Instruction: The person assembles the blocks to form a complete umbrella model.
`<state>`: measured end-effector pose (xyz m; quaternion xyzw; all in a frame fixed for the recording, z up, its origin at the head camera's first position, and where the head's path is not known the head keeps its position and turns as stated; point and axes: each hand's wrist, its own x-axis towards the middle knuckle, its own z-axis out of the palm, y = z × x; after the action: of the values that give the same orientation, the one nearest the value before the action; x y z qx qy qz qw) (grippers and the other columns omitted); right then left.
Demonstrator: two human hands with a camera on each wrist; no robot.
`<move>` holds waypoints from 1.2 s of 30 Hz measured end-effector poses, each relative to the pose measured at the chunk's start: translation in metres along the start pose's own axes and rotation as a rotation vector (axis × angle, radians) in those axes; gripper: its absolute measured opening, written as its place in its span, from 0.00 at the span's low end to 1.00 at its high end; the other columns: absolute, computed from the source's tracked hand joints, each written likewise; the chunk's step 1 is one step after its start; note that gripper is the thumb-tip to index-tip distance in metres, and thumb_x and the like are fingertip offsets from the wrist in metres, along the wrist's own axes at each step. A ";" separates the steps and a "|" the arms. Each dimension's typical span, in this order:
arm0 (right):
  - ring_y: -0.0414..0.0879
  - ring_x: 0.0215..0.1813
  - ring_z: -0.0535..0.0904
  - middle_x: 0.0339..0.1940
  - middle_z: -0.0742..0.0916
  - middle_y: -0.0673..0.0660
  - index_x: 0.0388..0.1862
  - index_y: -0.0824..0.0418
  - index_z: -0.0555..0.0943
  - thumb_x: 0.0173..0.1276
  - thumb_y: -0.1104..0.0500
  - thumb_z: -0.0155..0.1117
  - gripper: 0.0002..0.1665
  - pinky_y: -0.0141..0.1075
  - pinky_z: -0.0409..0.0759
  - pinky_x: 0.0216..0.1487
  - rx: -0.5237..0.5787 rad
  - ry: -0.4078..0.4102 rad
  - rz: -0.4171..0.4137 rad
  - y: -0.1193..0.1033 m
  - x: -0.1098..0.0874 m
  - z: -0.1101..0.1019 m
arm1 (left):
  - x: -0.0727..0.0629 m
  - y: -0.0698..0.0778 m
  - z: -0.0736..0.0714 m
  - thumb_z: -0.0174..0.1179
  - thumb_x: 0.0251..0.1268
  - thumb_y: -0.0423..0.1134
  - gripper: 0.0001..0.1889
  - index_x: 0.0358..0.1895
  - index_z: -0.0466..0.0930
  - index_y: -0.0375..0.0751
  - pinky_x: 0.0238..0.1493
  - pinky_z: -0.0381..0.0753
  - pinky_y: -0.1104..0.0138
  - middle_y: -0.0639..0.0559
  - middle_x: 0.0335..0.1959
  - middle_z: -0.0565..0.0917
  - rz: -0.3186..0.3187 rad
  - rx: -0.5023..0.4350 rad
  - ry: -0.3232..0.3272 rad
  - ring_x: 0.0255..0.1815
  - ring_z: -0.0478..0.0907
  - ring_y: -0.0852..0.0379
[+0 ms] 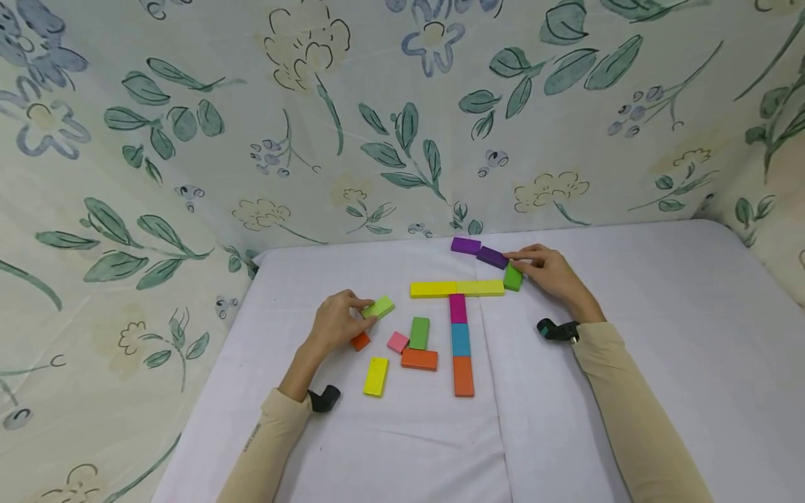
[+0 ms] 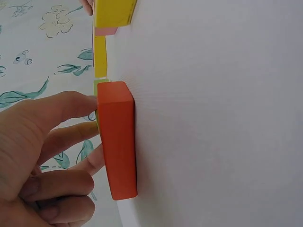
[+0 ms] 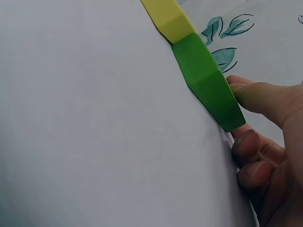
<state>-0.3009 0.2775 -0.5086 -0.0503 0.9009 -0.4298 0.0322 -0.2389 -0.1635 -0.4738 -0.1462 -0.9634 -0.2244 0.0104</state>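
Note:
My left hand [image 1: 339,321] pinches a light green block [image 1: 379,307] between thumb and fingers. An orange-red block [image 1: 360,341] lies just below that hand and hides most of the light green one in the left wrist view. At the upper right, my right hand [image 1: 552,274] has its index finger and thumb at the right end of a dark purple block [image 1: 492,257]. The thumb is also against a green block [image 3: 208,80], which touches the end of a yellow row [image 1: 481,288]. A brighter purple block [image 1: 465,245] adjoins the dark purple one.
Below the yellow row runs a column of magenta [image 1: 458,308], blue [image 1: 460,339] and orange [image 1: 463,377] blocks. Loose pink [image 1: 397,341], green [image 1: 419,333], orange [image 1: 419,360] and yellow [image 1: 376,377] blocks lie between my left hand and the column. Floral cloth [image 1: 402,175] hangs behind the white table [image 1: 566,433].

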 end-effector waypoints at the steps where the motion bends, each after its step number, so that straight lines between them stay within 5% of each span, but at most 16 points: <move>1: 0.52 0.50 0.68 0.60 0.79 0.62 0.68 0.53 0.82 0.81 0.48 0.59 0.22 0.42 0.67 0.47 0.002 0.001 0.003 0.000 0.000 0.000 | 0.001 0.001 0.000 0.76 0.59 0.42 0.18 0.53 0.91 0.45 0.42 0.79 0.60 0.45 0.38 0.87 -0.002 0.001 -0.004 0.36 0.79 0.53; 10: 0.51 0.51 0.68 0.60 0.79 0.61 0.67 0.53 0.82 0.80 0.48 0.59 0.22 0.41 0.68 0.47 0.005 0.002 0.013 -0.001 0.000 0.000 | 0.004 0.004 -0.003 0.77 0.58 0.40 0.18 0.52 0.91 0.43 0.51 0.82 0.53 0.45 0.42 0.89 -0.003 -0.016 -0.026 0.45 0.83 0.46; 15: 0.51 0.50 0.68 0.60 0.79 0.61 0.68 0.52 0.82 0.80 0.47 0.59 0.23 0.40 0.68 0.46 0.013 0.002 0.011 -0.001 0.000 0.000 | 0.017 0.005 -0.004 0.75 0.61 0.42 0.18 0.53 0.91 0.43 0.55 0.80 0.52 0.43 0.44 0.88 -0.040 -0.072 0.023 0.48 0.82 0.44; 29: 0.52 0.51 0.69 0.60 0.80 0.62 0.67 0.54 0.83 0.81 0.49 0.59 0.22 0.41 0.68 0.47 0.007 0.021 -0.005 0.003 -0.002 -0.003 | 0.113 0.044 0.018 0.74 0.63 0.43 0.19 0.55 0.89 0.43 0.60 0.77 0.52 0.43 0.49 0.89 0.009 -0.196 0.071 0.57 0.82 0.41; 36: 0.51 0.49 0.68 0.58 0.80 0.60 0.66 0.52 0.83 0.80 0.48 0.59 0.21 0.41 0.68 0.45 0.014 0.024 -0.001 0.004 -0.001 0.000 | 0.141 0.058 0.029 0.74 0.62 0.42 0.17 0.54 0.90 0.43 0.57 0.78 0.54 0.46 0.51 0.90 -0.030 -0.196 0.076 0.57 0.82 0.45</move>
<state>-0.3001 0.2799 -0.5116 -0.0453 0.8983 -0.4366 0.0218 -0.3563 -0.0620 -0.4629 -0.1234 -0.9378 -0.3232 0.0291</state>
